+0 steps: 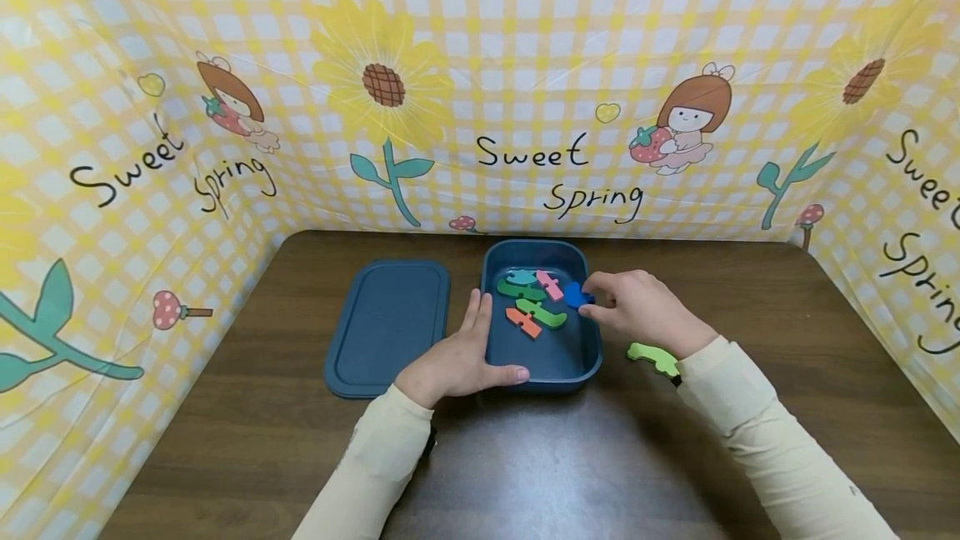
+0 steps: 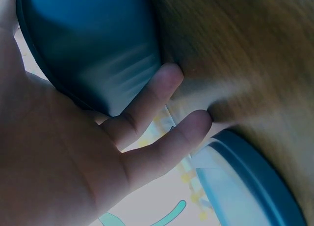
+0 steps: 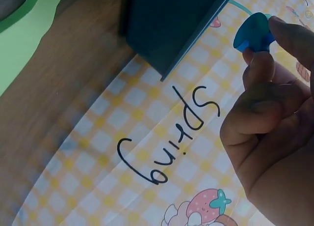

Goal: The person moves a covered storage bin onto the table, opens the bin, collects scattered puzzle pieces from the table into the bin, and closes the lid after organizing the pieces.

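A dark blue box (image 1: 543,361) stands on the table with several flat coloured pieces inside, among them a pink piece (image 1: 550,285), an orange piece (image 1: 523,322) and a green hooked piece (image 1: 550,317). My left hand (image 1: 453,361) steadies the box from its left side, fingers extended along the wall and thumb at the front rim. Over the box's right side, my right hand (image 1: 645,307) pinches a blue piece (image 1: 574,296) between thumb and fingertips. The right wrist view also shows this blue piece (image 3: 253,33), its rounded end sticking out from the fingers.
Left of the box lies its dark blue lid (image 1: 390,327), flat on the brown table (image 1: 510,457). A light green piece (image 1: 652,356) lies on the table to the right, beside the right wrist. A yellow checked cloth (image 1: 465,90) rises behind and at both sides.
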A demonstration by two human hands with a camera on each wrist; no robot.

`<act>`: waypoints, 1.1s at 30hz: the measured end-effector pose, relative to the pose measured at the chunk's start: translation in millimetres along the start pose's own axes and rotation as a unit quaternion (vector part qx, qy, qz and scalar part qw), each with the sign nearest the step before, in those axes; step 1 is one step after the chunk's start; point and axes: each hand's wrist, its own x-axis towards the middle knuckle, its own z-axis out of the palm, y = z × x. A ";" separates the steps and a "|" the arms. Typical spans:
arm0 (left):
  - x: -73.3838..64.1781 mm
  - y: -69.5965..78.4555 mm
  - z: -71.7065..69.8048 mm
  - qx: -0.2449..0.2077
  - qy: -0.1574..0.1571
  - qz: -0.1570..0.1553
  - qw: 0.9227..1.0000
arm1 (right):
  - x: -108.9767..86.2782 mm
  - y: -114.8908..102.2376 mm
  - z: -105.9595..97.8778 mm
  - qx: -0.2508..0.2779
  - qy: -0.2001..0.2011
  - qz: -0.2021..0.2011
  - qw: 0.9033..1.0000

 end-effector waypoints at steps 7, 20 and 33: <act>-0.5 -0.2 -0.5 0.000 -0.003 -0.002 1.000 | 2.8 -8.3 5.8 -0.002 -0.023 -0.015 1.000; -1.3 0.7 -1.9 0.004 -0.008 -0.002 1.000 | 10.1 -17.9 20.1 0.008 -0.051 -0.056 0.997; -1.4 -0.6 -0.6 0.011 -0.005 0.000 1.000 | 11.5 -23.4 29.6 0.019 -0.095 -0.058 0.994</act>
